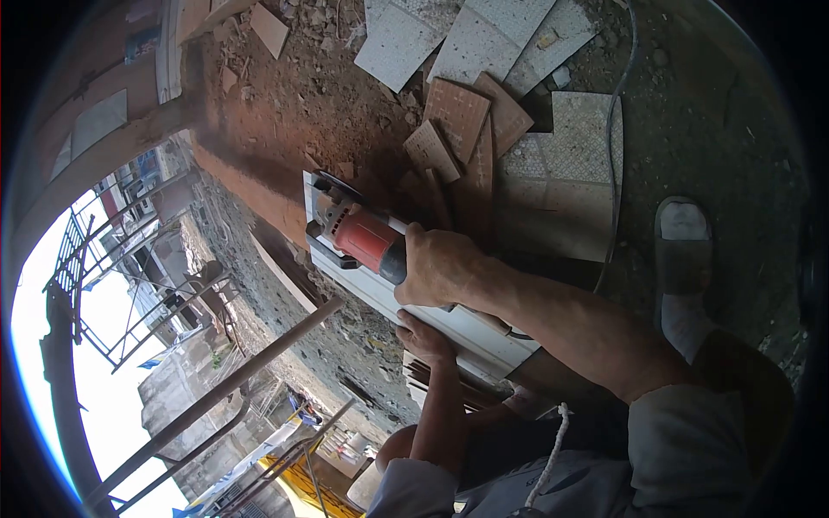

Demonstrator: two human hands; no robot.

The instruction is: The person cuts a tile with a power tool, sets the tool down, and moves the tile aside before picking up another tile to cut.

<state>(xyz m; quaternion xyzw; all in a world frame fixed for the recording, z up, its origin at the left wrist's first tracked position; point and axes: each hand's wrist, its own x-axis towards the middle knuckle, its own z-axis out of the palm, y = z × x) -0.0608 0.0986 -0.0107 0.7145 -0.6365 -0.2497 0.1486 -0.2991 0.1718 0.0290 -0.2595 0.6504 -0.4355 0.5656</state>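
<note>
A red and black handheld tile cutter [363, 239] is gripped by its rear end in my right hand [440, 266], fingers wrapped round the body. Its metal head and disc guard lie over the far end of a long white tile [484, 338]. My left hand [427, 339] holds the near edge of that tile, fingers bent against it, just below the right hand. The blade's lower edge is hidden behind the head. Beside my left wrist stands a stack of thin tiles [419, 375].
Brown tile pieces [458, 116] and pale speckled tiles [406, 39] lie on the dirt beyond the cutter. A grey cord [615, 129] runs past them. My shod foot [682, 224] is at the right. A metal pole [216, 393] slants across the lower left, near scaffolding.
</note>
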